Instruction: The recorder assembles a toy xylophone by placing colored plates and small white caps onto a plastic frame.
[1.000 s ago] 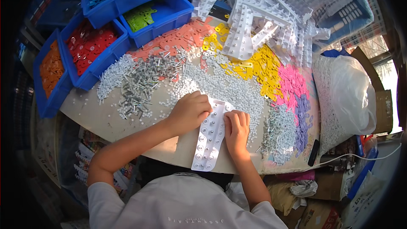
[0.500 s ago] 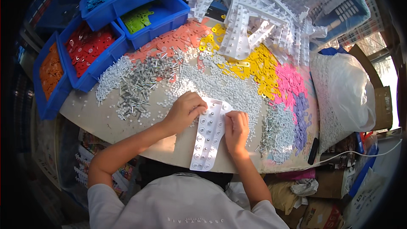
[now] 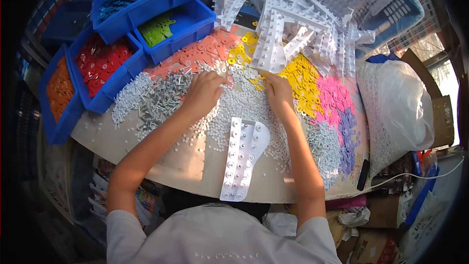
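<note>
A white plastic plate (image 3: 243,160) lies near the table's front edge, untouched, with rows of round sockets and a line of small metal pins. Beyond it, my left hand (image 3: 204,92) reaches into the heap between the metal pins (image 3: 171,90) and small white discs (image 3: 239,99). Its fingers are curled together, and anything in them is hidden. Opposite, my right hand (image 3: 280,94) dips to the border of the discs and the yellow flat pieces (image 3: 303,80). Its fingertips are drawn together there; whatever they pinch is too small to make out.
Blue bins (image 3: 139,63) with coloured pieces stand at the left. Salmon pieces (image 3: 195,51) and white moulded racks (image 3: 273,44) cover the back. Pink (image 3: 334,95) and purple pieces (image 3: 347,137) lie right, beside short white pins (image 3: 325,146). A clear bag (image 3: 395,107) stands at the right edge.
Both hands have let go of the white plate and moved away from me, the left into the pins and discs, the right up to the yellow pieces. The plate stays at the front edge.
</note>
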`<state>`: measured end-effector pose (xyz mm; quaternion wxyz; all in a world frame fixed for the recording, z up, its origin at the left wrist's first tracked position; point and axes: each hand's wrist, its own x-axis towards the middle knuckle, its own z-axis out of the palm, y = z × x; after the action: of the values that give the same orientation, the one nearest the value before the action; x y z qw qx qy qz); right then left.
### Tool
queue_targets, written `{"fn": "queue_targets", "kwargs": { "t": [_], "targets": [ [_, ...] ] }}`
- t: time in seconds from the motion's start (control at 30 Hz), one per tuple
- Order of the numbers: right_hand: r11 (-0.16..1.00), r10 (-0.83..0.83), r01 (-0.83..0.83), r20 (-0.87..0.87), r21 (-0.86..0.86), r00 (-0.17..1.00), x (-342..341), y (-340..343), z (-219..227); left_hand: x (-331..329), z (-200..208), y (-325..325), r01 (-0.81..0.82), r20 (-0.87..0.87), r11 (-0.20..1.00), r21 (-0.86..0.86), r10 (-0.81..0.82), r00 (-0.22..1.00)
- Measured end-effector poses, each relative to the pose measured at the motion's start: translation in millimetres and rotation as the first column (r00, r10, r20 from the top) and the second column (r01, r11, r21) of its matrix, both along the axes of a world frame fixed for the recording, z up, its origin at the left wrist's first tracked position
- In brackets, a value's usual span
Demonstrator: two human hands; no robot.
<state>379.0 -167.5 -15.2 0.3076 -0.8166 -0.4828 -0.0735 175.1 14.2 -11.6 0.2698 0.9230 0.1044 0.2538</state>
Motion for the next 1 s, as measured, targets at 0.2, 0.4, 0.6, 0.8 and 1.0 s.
{"fn": "queue_targets", "kwargs": {
  "t": [0.2,0.4,0.6,0.8,1.0],
  "targets": [
    [0.986,-0.092,0.081,0.066,0.149,0.994,23,30,-6,8,-2,25,-0.095,-0.045,0.995,-0.028,0.094,0.995],
    [0.997,-0.083,0.082,0.129,0.014,0.988,16,45,-16,34,-10,53,-0.159,-0.016,0.987,0.005,0.159,0.987],
    [0.994,-0.093,0.097,0.076,-0.055,0.993,16,44,-13,70,-13,65,-0.081,0.020,0.992,-0.095,0.083,0.996],
    [0.991,-0.130,0.128,-0.048,-0.042,0.990,15,36,-13,101,-1,47,-0.058,-0.081,0.998,0.036,0.061,0.995],
    [0.995,-0.004,-0.003,0.080,0.099,0.997,28,48,-3,117,7,50,0.022,0.036,0.997,0.068,-0.024,0.999]
  ]
}}
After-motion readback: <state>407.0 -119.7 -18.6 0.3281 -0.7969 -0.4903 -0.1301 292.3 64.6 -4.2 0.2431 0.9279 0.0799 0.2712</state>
